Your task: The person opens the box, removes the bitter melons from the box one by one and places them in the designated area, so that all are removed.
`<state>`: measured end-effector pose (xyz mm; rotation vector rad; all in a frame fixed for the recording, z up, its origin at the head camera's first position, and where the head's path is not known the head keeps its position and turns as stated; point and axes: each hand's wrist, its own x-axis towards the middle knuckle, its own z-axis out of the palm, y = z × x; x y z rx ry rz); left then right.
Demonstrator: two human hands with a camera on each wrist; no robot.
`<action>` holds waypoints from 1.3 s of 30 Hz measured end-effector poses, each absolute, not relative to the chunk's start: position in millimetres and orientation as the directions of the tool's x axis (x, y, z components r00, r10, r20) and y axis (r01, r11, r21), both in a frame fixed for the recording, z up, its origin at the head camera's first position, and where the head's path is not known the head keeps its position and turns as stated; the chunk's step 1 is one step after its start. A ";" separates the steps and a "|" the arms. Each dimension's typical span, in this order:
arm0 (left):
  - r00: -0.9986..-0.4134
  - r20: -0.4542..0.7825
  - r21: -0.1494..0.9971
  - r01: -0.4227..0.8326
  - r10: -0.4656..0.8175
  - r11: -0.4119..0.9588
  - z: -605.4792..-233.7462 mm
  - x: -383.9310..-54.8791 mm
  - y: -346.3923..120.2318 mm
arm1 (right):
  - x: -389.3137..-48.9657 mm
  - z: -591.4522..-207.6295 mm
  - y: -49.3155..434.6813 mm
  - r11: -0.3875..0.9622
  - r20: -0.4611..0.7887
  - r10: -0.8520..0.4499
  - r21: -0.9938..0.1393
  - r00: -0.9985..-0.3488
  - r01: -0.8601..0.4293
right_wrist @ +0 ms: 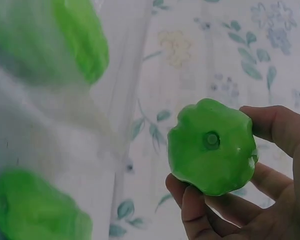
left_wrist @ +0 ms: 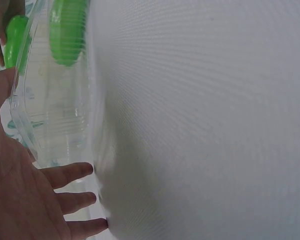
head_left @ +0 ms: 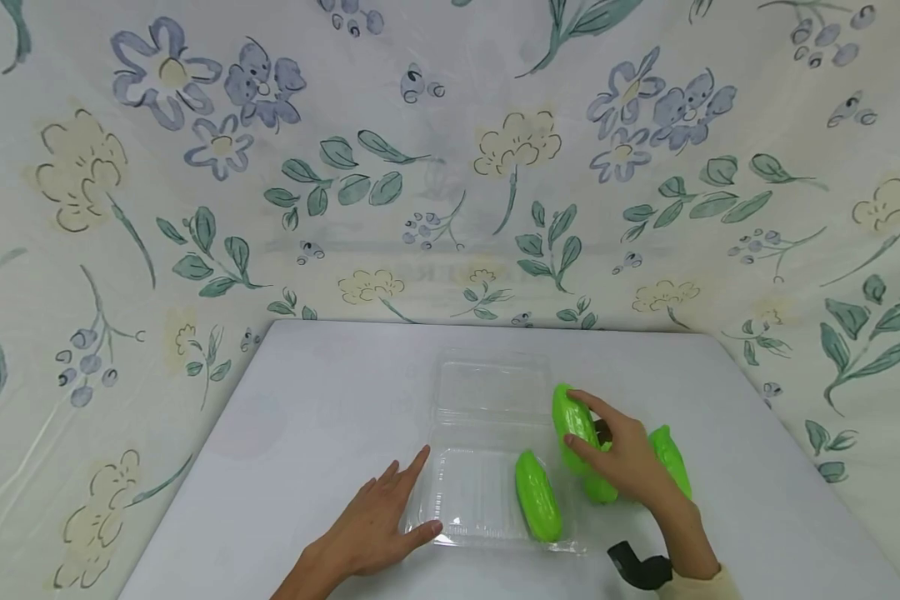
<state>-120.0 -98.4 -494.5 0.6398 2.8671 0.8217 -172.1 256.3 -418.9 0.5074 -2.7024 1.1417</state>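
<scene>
In the head view, my right hand (head_left: 630, 458) holds a ridged, elongated green plastic vegetable (head_left: 572, 417) above the right side of a clear hinged plastic box (head_left: 468, 492). From the right wrist, its lobed end (right_wrist: 210, 150) shows a small round hole, with thumb and fingers gripping around it. A second green vegetable (head_left: 538, 498) lies lengthwise in the right part of the box. My left hand (head_left: 371, 517) spreads along the box's left side, thumb at the near left corner. Its lower fingertips (left_wrist: 85, 170) reach the tabletop beside the box wall.
The box's clear lid (head_left: 492, 387) is folded back flat behind it. Right of the box, another green vegetable (head_left: 602, 487) lies partly under my right hand, and one more (head_left: 671, 458) beyond it. The white table (head_left: 307, 400) backs onto a flower-patterned cloth (head_left: 450, 208).
</scene>
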 end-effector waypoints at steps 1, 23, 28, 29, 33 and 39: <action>-0.908 0.028 0.523 0.369 0.418 0.768 -494.7 -119.8 -98.5 | -172.2 -417.6 261.6 0.659 0.270 -0.230 -0.664 -0.935 -0.353; -0.914 0.057 0.526 0.370 0.403 0.766 -498.2 -117.6 -97.3 | -164.8 -427.4 378.1 0.872 0.201 0.032 -0.485 -0.979 -0.072; -0.916 0.049 0.521 0.365 0.399 0.772 -498.0 -118.1 -97.0 | -164.1 -440.7 397.3 0.895 0.185 0.097 -0.446 -0.978 0.004; -0.916 0.045 0.517 0.363 0.399 0.775 -498.0 -118.3 -97.0 | -164.0 -443.9 400.5 0.898 0.176 0.107 -0.439 -0.979 0.019; -0.915 0.036 0.511 0.363 0.402 0.779 -497.4 -118.6 -97.2 | -164.2 -455.5 408.7 0.900 0.105 0.130 -0.429 -0.986 0.073; -0.908 0.042 0.507 0.378 0.416 0.775 -495.4 -118.6 -97.8 | -164.8 -465.1 410.3 0.897 0.016 0.124 -0.430 -0.992 0.105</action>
